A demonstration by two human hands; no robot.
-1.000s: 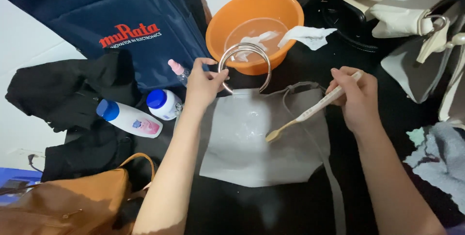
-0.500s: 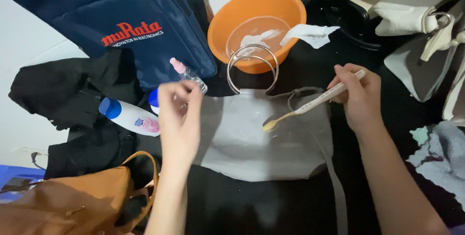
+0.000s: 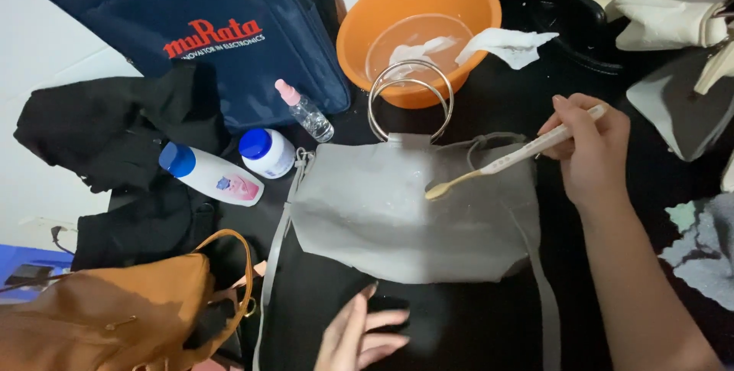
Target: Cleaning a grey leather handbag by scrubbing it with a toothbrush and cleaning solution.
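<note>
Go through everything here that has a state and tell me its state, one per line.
Grey bag: lying flat, wet patch near top.
Ring handles: resting against basin.
Toothbrush: held in right hand, head on bag.
Left hand: open, empty, below bag.
Orange basin: holds water and tissue.
White bottle: capped, on its side.
Spray bottle: capped, lying tilted.

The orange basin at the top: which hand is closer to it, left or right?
Right. The right hand, holding a toothbrush, is just below and right of the orange basin. The left hand is at the bottom edge, beyond the grey bag.
</note>
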